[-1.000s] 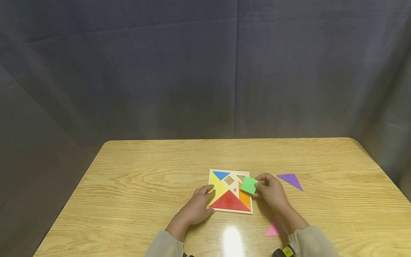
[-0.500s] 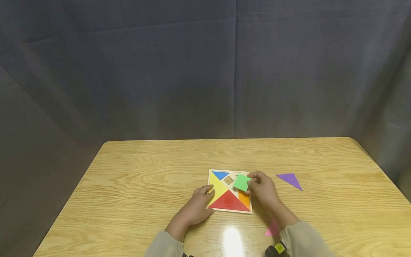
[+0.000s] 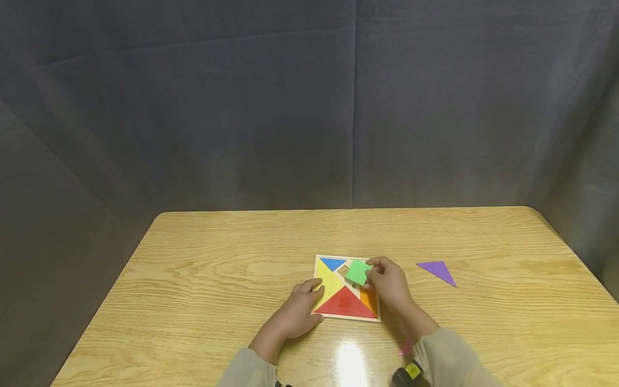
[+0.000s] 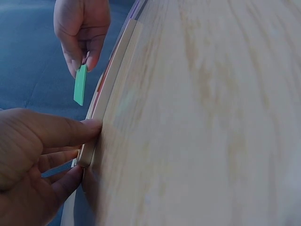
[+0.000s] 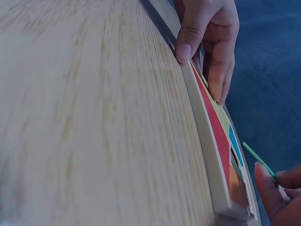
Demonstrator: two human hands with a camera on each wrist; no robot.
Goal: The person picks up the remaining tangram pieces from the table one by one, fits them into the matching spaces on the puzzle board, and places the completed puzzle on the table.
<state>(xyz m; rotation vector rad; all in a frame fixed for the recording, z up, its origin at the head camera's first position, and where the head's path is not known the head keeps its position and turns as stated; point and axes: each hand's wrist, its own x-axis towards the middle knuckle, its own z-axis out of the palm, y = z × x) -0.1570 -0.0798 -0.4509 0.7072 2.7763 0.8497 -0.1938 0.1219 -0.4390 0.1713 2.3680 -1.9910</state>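
A wooden tangram board lies on the table, with yellow, red, blue and orange pieces in it. My left hand grips its near left corner, thumb at the front edge and fingertips over the yellow piece. Above the board's upper right part, my right hand pinches a green square by its right edge. In the left wrist view the green square hangs tilted, apart from the board. The square and right hand hide part of the board's bare recesses.
To the right of the board lies a purple triangle. A pink triangle sits near the table's front, partly covered by the right forearm. A dark curtain hangs behind the wooden table.
The right hand has moved left with the green square, from the board's right edge to over its upper middle. The right forearm now covers more of the pink triangle. My left hand stays put.
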